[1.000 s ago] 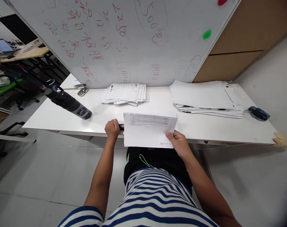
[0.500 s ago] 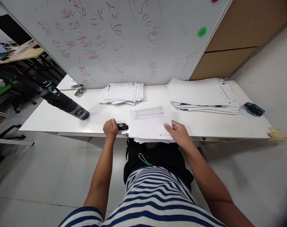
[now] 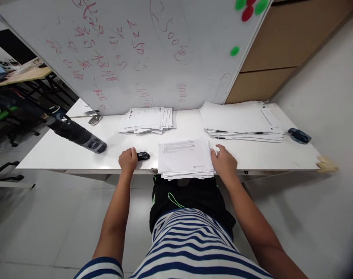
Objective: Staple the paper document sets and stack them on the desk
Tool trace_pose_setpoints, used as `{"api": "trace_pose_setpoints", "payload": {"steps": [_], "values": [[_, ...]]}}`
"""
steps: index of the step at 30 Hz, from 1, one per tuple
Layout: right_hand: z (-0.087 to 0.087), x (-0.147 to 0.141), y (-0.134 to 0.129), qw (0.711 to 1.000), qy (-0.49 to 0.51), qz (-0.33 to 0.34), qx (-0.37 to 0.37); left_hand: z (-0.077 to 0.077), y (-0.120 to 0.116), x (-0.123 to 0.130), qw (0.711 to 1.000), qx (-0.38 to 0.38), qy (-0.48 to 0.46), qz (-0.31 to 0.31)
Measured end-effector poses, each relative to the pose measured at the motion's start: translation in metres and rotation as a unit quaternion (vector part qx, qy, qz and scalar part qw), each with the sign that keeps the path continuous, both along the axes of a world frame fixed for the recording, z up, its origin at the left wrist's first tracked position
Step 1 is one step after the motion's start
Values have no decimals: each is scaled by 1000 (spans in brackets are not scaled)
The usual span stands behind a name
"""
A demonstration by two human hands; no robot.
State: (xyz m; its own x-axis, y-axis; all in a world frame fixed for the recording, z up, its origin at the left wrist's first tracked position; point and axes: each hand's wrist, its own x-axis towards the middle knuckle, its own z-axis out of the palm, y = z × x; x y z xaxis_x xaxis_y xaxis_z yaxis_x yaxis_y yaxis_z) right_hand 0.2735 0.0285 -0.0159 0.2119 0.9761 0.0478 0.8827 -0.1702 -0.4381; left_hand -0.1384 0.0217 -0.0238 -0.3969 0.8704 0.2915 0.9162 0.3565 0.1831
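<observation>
The stack of white printed sheets [image 3: 185, 159] lies on the white rectangular desk [image 3: 266, 155], its near edges overhanging the front. It looks gathered but not squared: lower sheets stick out unevenly, and no fastening shows. The right hand [image 3: 225, 161] is half-open beside it, gripping nothing; contact is unclear. The left hand [image 3: 128, 159] is closed around the glossy black elongated tool [image 3: 143, 156], apart from the stack.
</observation>
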Motion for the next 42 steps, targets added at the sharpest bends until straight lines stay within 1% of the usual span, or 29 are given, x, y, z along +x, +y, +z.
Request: {"api": "trace_pose_setpoints", "payload": {"steps": [3,6,9,11,13,15,18,20,22,25,30,39,42], "values": [[-20,9,14,999,22,-27,29,13,7,-15,1000,-14,-20,11],[-33,9,21,997,27,-34,65,27,16,-20,996,-6,-91,3],[-39,7,21,995,19,-23,94,42,33,-8,991,9,-131,-11],[-40,6,21,994,15,-23,101,50,51,6,992,2,-122,-31],[-39,6,20,995,18,-24,97,55,75,23,994,-21,-101,-46],[-38,7,21,995,25,-24,91,55,101,41,995,-46,-75,-48],[-37,7,22,995,32,-29,89,48,136,63,997,-54,-35,-47],[-37,6,23,995,33,-32,91,42,153,73,997,-54,-12,-51],[-38,6,24,995,35,-29,92,37,163,77,997,-66,5,-48],[-40,7,25,995,33,-23,91,35,171,77,995,-87,27,-42],[-42,8,25,995,31,-23,90,39,176,69,992,-96,57,-50],[-38,8,25,996,39,-18,77,45,179,68,992,-114,26,-44],[-38,8,25,996,36,-18,74,45,178,68,991,-124,33,-46]]}}
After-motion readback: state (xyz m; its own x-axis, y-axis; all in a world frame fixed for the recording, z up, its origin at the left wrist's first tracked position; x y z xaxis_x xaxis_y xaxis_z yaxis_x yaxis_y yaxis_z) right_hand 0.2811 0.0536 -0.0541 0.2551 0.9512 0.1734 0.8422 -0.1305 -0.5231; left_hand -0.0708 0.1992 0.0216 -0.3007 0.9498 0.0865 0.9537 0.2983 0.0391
